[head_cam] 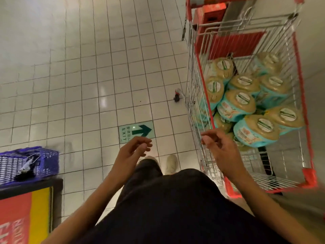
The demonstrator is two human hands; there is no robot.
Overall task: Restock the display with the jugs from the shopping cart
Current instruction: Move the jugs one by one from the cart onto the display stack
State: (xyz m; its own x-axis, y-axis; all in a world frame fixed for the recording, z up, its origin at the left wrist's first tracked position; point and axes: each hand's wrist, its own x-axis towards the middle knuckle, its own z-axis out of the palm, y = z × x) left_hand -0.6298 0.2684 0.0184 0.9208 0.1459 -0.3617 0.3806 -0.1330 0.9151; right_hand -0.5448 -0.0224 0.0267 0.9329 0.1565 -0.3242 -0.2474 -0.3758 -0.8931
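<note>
A red-framed wire shopping cart stands at the right, loaded with several tan jugs that have teal labels and round cap stickers. My right hand hovers at the cart's near left rim, fingers loosely curled, holding nothing. My left hand hangs over the tiled floor in front of me, fingers also loosely curled and empty. Neither hand touches a jug.
A blue plastic basket sits on a low black-edged display base with a red and yellow front at the lower left. A green exit arrow marks the white tiled floor. Red crates stand beyond the cart.
</note>
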